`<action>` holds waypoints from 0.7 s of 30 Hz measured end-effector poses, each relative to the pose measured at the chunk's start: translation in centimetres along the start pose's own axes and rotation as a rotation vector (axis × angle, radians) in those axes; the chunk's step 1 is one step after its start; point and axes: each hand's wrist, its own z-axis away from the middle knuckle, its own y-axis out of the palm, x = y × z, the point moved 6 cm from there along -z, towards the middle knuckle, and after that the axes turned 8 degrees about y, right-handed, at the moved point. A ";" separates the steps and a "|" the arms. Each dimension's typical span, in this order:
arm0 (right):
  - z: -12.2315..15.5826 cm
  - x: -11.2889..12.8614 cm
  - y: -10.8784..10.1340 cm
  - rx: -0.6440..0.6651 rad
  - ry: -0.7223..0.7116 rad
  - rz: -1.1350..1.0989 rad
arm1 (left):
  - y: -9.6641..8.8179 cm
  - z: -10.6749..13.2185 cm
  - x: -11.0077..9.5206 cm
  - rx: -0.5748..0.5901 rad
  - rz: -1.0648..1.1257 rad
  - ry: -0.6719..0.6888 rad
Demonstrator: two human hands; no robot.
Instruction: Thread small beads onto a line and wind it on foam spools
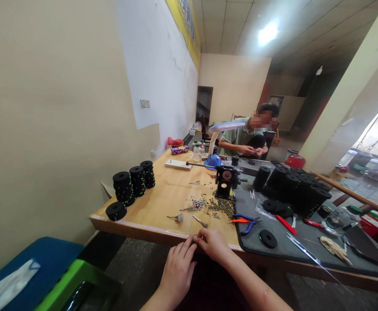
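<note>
My left hand (177, 273) and my right hand (214, 245) meet at the near edge of the wooden table (163, 196). Their fingertips pinch together on a tiny pale piece (195, 237) that is too small to name. Just beyond my hands lie small metal pieces (200, 222) and a scatter of tiny beads and dark parts (219, 206). A small black winding device (225, 181) stands behind that scatter.
Stacks of black spools (133, 181) stand at the left, and more (292, 190) on a grey mat (273, 224) at the right. Blue-handled pliers (249, 221), red tools and a desk lamp (219, 142) are there. Another person (252, 138) works at the far end. Blue and green bins (62, 276) sit below left.
</note>
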 end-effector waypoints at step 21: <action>-0.3 -0.1 -0.2 -0.008 0.035 -0.033 | 1.5 -0.6 -1.2 0.155 -0.130 -0.195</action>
